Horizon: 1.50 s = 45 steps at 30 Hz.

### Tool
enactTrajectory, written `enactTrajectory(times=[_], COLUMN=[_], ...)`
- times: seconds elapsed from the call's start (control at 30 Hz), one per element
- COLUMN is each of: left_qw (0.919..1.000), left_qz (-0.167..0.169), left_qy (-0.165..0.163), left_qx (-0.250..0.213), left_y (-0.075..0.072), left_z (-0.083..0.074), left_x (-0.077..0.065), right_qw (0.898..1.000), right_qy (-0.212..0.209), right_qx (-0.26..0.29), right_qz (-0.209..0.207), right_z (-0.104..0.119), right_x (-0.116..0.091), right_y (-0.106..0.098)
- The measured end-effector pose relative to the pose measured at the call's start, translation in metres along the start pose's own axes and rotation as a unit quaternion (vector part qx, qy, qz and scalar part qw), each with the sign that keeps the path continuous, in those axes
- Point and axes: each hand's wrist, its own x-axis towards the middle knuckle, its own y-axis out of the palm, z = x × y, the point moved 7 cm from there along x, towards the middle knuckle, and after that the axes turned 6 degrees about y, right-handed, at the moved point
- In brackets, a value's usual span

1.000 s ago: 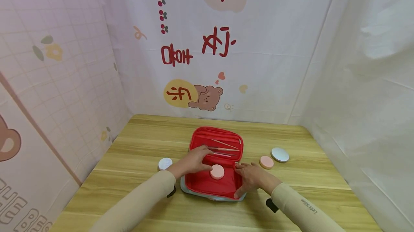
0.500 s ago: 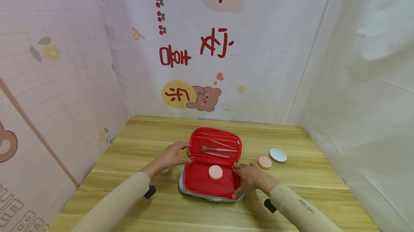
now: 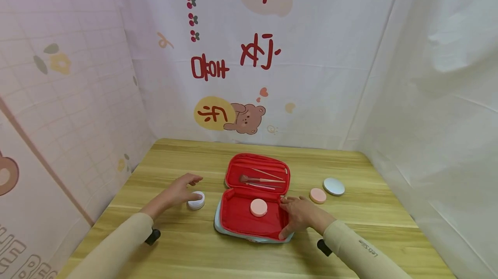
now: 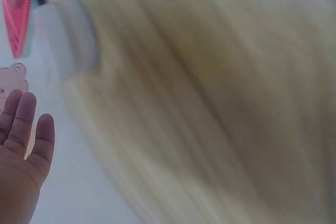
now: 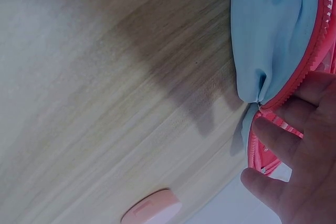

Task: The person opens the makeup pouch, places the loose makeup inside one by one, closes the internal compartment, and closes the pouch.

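An unzipped makeup bag (image 3: 237,227), red inside and light blue outside, lies on the table. One pink round case (image 3: 258,207) sits in its lower half; a makeup brush (image 3: 258,179) and other thin tools lie in the lid. My right hand (image 3: 305,216) holds the bag's right side, some fingers over the zipped rim (image 5: 302,85) in the right wrist view. To the left of the bag, my left hand (image 3: 175,193) is spread at a white round case (image 3: 196,203), thumb over its top. Whether the thumb touches it, I cannot tell.
Right of the bag lie another pink round case (image 3: 317,196) and a silvery round case (image 3: 333,187). The wooden table (image 3: 202,253) is bounded at the back and sides by printed white cloth (image 3: 319,75).
My left hand has moved left, away from the pink case inside the bag, past the bag's edge to the white case. The right hand has stayed on the bag's right side.
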Motion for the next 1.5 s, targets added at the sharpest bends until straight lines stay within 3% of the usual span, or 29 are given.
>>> enactTrajectory(times=[0.2, 0.37, 0.67, 1.0, 1.27, 1.5], left_qw=[0.9992, 0.9986, 0.9984, 0.9956, 0.9967, 0.9979], left_qz=[0.020, 0.031, 0.044, 0.056, 0.043, 0.022], left_qy=[-0.036, -0.039, -0.007, 0.054, 0.012, 0.006], left_qx=[-0.002, 0.019, 0.034, 0.052, 0.068, 0.060], left_y=[0.000, 0.003, 0.011, 0.016, 0.016, 0.011], left_z=[0.016, 0.021, 0.021, 0.017, 0.018, 0.005], left_x=[-0.012, -0.014, -0.010, -0.008, -0.002, 0.010], right_qw=[1.000, 1.000, 1.000, 1.000, 1.000, 1.000], right_qy=[0.007, 0.007, 0.005, 0.004, 0.002, -0.001], right_qx=[-0.008, -0.011, -0.016, -0.014, -0.003, 0.002], right_qz=[0.006, 0.004, 0.001, -0.001, -0.003, -0.010], right_z=[0.000, 0.000, 0.001, 0.000, 0.000, -0.002], right_x=[0.000, 0.000, 0.000, 0.000, 0.000, 0.000], right_y=[0.000, 0.000, 0.000, 0.001, 0.000, 0.001])
